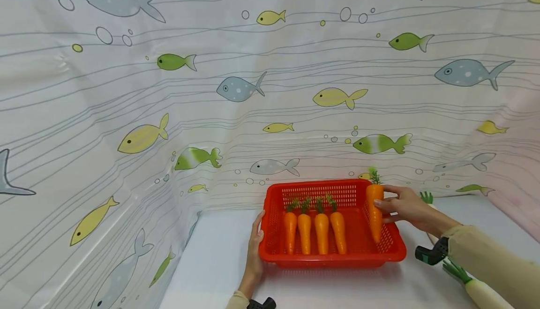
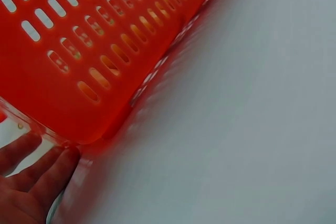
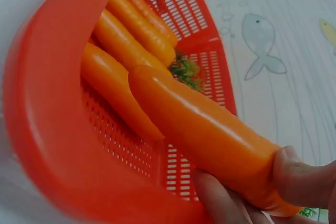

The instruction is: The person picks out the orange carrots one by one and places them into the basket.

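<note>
My right hand (image 1: 401,208) pinches an orange carrot (image 1: 374,206) between thumb and fingers, its green top up and its tip slanting down inside the right end of a red plastic basket (image 1: 329,261). Close by in the right wrist view, the held carrot (image 3: 205,129) crosses in front of several others lying in the basket. Those carrots (image 1: 322,234) lie side by side toward the basket's left, leafy tops to the back. My left hand (image 1: 254,252) rests against the basket's left side. In the left wrist view, its straight fingers (image 2: 55,174) touch the rim near a corner.
A white radish (image 1: 485,295) with green stalks lies on the white table (image 1: 211,243) at the lower right, partly behind the right sleeve. Green leaves (image 1: 427,198) of another show beyond the right wrist. A fish-patterned sheet (image 1: 295,145) rises behind the table.
</note>
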Action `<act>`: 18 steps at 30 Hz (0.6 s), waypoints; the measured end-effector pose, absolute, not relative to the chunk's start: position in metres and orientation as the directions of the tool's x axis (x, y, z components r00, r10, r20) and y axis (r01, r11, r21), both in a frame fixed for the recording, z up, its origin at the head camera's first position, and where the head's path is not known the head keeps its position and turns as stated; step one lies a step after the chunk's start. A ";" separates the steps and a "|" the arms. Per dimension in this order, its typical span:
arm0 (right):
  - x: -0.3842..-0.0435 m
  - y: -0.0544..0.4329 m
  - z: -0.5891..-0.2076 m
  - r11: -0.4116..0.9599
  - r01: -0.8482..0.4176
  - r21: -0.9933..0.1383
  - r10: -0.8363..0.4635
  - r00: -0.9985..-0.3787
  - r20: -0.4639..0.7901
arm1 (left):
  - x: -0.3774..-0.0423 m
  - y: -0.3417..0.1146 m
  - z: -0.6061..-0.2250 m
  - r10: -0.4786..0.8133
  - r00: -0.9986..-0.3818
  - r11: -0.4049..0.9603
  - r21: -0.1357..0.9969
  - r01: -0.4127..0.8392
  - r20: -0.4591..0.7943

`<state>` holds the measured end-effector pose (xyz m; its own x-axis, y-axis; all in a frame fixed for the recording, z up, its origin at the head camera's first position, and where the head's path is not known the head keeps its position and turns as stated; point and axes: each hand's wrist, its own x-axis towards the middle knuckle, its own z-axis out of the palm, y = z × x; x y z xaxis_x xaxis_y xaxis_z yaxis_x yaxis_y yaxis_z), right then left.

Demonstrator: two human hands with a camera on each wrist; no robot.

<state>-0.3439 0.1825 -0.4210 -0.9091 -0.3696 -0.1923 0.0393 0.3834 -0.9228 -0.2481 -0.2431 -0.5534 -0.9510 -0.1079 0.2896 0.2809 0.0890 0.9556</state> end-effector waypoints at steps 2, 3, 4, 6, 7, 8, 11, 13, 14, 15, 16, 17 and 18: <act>-0.345 0.176 -0.421 0.394 0.036 -0.919 -0.369 -0.909 -0.193 | -0.248 -0.242 -0.554 -0.111 -0.952 0.081 0.957 0.278 0.286; -0.346 0.173 -0.421 0.397 0.034 -0.917 -0.369 -0.909 -0.194 | -0.247 -0.242 -0.554 -0.112 -0.952 0.078 0.957 0.278 0.286; -0.345 0.170 -0.421 0.398 0.033 -0.917 -0.373 -0.907 -0.195 | -0.247 -0.242 -0.554 -0.112 -0.951 0.079 0.957 0.280 0.288; -0.345 0.164 -0.420 0.401 0.031 -0.916 -0.378 -0.905 -0.196 | -0.246 -0.243 -0.553 -0.112 -0.950 0.084 0.956 0.282 0.290; -0.345 0.161 -0.419 0.404 0.031 -0.914 -0.380 -0.903 -0.199 | -0.246 -0.243 -0.553 -0.112 -0.950 0.090 0.955 0.281 0.290; -0.345 0.158 -0.418 0.408 0.032 -0.912 -0.382 -0.902 -0.203 | -0.246 -0.243 -0.553 -0.111 -0.950 0.095 0.955 0.281 0.291; -0.345 0.148 -0.418 0.413 0.048 -0.909 -0.382 -0.897 -0.221 | -0.246 -0.244 -0.553 -0.109 -0.948 0.109 0.952 0.287 0.298; -0.345 0.141 -0.419 0.422 0.053 -0.905 -0.392 -0.889 -0.235 | -0.246 -0.244 -0.553 -0.107 -0.948 0.111 0.951 0.290 0.301; -0.345 0.138 -0.420 0.431 0.055 -0.901 -0.396 -0.885 -0.244 | -0.247 -0.244 -0.553 -0.103 -0.947 0.110 0.949 0.294 0.306; -0.345 0.135 -0.421 0.442 0.054 -0.895 -0.402 -0.880 -0.252 | -0.247 -0.244 -0.553 -0.100 -0.946 0.110 0.948 0.298 0.309; -0.345 0.132 -0.423 0.459 0.049 -0.887 -0.409 -0.875 -0.260 | -0.247 -0.244 -0.553 -0.098 -0.945 0.109 0.947 0.301 0.312; -0.346 0.129 -0.424 0.480 0.038 -0.876 -0.417 -0.869 -0.266 | -0.247 -0.244 -0.553 -0.096 -0.944 0.109 0.946 0.304 0.315; -0.346 0.127 -0.425 0.501 0.027 -0.865 -0.426 -0.862 -0.274 | -0.247 -0.244 -0.553 -0.095 -0.944 0.110 0.946 0.305 0.316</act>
<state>-0.3463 0.1268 -0.4248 -0.8625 -0.4258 -0.2735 0.0272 0.5006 -0.8653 -0.2475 -0.2436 -0.5532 -0.9442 -0.0948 0.3155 0.3052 0.1095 0.9460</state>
